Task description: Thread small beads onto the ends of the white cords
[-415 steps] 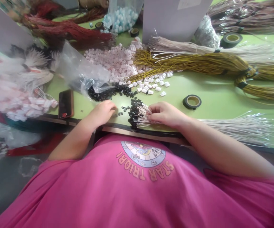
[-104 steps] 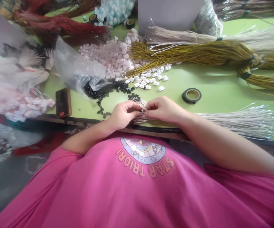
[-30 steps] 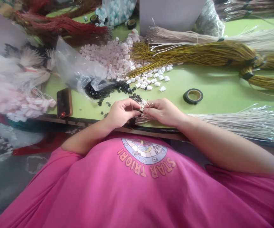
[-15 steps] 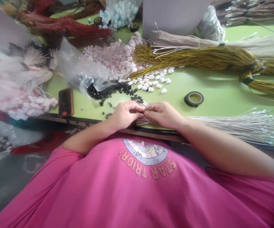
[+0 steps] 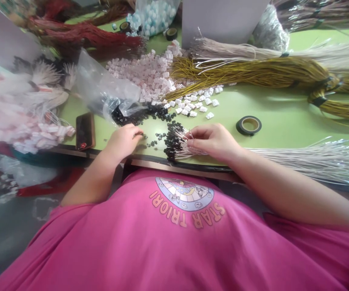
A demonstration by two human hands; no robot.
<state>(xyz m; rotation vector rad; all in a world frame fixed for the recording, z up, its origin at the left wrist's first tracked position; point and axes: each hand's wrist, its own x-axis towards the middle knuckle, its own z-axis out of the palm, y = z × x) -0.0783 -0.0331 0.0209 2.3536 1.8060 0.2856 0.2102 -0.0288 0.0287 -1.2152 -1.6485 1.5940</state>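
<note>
My left hand [image 5: 122, 142] is closed in a pinch over the table, with a small black plastic piece [image 5: 144, 136] at its fingertips. Loose black pieces [image 5: 152, 143] lie just to its right. My right hand [image 5: 215, 139] pinches a thin white wire [image 5: 190, 133] between thumb and forefinger, above a bundle of white wires [image 5: 301, 158] lying along the table's front edge. The bundle's left ends carry a cluster of black connectors [image 5: 173, 141]. Part of the bundle is hidden under my right hand and forearm.
A phone [image 5: 85, 131] lies left of my left hand. A black tape roll [image 5: 249, 125] sits right of my right hand. Behind are a clear plastic bag [image 5: 101, 85], white connectors [image 5: 150, 74] and yellow wire bundles [image 5: 262, 74].
My left hand has moved left, away from my right hand, to the loose black pieces. The black-tipped wire ends have come into sight. My right hand has stayed nearly in place.
</note>
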